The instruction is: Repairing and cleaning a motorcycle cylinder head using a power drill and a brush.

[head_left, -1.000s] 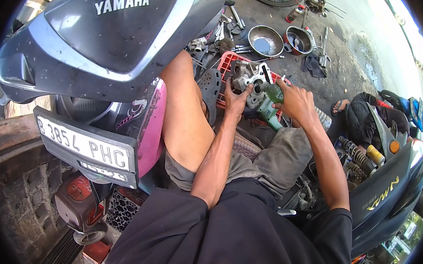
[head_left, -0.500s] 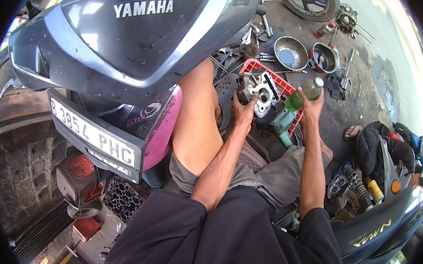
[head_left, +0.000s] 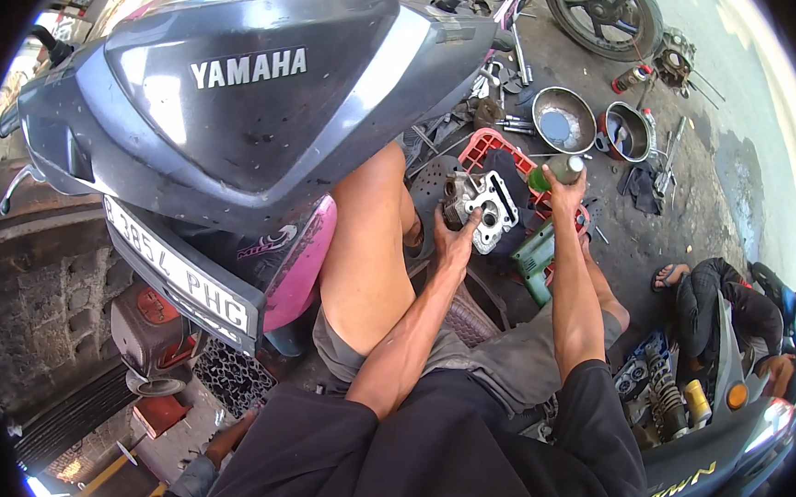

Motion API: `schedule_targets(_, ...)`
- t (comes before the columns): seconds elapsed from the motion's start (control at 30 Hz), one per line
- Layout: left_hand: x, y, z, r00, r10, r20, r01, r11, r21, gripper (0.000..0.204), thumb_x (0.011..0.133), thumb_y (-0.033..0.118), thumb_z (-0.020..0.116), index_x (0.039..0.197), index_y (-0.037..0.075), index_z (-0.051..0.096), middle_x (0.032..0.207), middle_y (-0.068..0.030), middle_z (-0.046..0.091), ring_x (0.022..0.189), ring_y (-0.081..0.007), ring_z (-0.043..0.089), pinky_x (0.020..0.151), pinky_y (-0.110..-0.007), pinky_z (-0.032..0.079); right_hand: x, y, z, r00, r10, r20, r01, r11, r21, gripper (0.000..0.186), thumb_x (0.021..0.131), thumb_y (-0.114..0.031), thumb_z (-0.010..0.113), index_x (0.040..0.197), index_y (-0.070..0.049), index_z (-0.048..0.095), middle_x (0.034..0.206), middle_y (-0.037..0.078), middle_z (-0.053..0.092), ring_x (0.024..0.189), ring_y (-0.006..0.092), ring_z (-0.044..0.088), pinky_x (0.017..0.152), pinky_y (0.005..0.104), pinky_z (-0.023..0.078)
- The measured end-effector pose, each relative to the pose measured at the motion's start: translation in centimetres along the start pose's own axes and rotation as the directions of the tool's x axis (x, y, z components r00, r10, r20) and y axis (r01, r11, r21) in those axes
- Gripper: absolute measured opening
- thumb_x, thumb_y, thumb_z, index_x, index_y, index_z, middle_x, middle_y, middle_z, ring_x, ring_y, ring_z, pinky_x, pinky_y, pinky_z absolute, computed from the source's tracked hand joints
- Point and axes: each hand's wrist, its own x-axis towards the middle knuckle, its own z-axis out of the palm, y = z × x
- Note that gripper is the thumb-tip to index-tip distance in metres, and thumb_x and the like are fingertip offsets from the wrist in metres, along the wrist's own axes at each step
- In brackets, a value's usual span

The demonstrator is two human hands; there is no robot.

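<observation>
In the head view, my left hand (head_left: pixel 458 242) has its fingers clamped on a silver engine part (head_left: pixel 493 203), thumb on the near side, holding it up in front of my knees. My right hand (head_left: pixel 562 193) has its fingers wrapped round a green bottle (head_left: pixel 538 180), tilted with its pale end to the right, just beside the engine part but apart from it. A green power tool (head_left: pixel 536 255) sits between the engine part and my right forearm. Beyond my hands are a red basket (head_left: pixel 475 141), a metal bowl (head_left: pixel 583 127) and a red pot (head_left: pixel 603 131).
</observation>
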Motion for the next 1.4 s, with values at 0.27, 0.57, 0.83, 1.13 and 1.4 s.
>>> schedule_targets(0.27,1.4,-2.5,-0.4,0.998,0.04,0.038,-0.041,0.999,0.022,0.101,0.072,0.037,0.086,0.145,-0.003,0.028,0.135,-0.0188,0.05,0.125,-0.0258,0.049,0.104,-0.036,0.041,-0.8,1.2,-0.6,0.992,0.094,0.084,-0.108,0.977,0.186,0.064,0.064,-0.004,0.087,0.117,-0.004,0.052,0.108,0.006,0.061,0.098,0.0193,0.06,0.091,0.0327,0.046)
schedule_targets(0.57,0.7,-2.0,-0.7,1.0,0.027,0.015,-0.027,1.0,-0.014,0.104,0.07,0.041,0.087,0.145,-0.003,0.03,0.136,-0.0195,0.05,0.125,-0.0259,0.049,0.104,-0.036,0.041,-1.8,-1.0,0.9,0.993,0.096,0.072,-0.106,0.982,0.154,0.061,0.067,-0.012,0.087,0.118,-0.004,0.054,0.113,0.008,0.061,0.103,0.0211,0.058,0.092,0.034,0.045)
schedule_targets(0.83,0.5,-2.1,-0.9,0.999,0.027,0.025,-0.028,1.0,0.007,0.101,0.069,0.038,0.087,0.143,-0.004,0.033,0.137,-0.0201,0.049,0.126,-0.0276,0.048,0.106,-0.037,0.039,0.1,-2.3,3.2,0.961,0.114,0.25,-0.154,0.977,0.148,0.064,0.069,-0.003,0.083,0.124,-0.004,0.05,0.116,0.008,0.06,0.106,0.0207,0.06,0.091,0.0345,0.048)
schedule_targets(1.13,1.0,-2.7,-0.6,0.999,0.047,0.01,-0.047,0.999,-0.026,0.099,0.071,0.037,0.087,0.143,-0.003,0.032,0.132,-0.0174,0.053,0.122,-0.0242,0.051,0.102,-0.035,0.041,0.9,-1.5,2.7,0.929,0.167,0.33,-0.208,0.974,0.092,0.093,0.061,-0.006,0.087,0.139,-0.002,0.035,0.131,0.014,0.049,0.119,0.0267,0.051,0.101,0.0382,0.042)
schedule_targets(1.4,1.0,-2.9,-1.9,1.0,0.01,0.01,-0.009,0.999,-0.044,0.105,0.069,0.041,0.087,0.145,-0.003,0.03,0.139,-0.0191,0.047,0.128,-0.0266,0.046,0.107,-0.037,0.038,-2.3,3.1,4.7,0.899,0.337,0.28,-0.377,0.921,0.099,0.099,0.063,-0.004,0.085,0.142,-0.002,0.026,0.13,0.015,0.049,0.121,0.0272,0.049,0.101,0.0393,0.042)
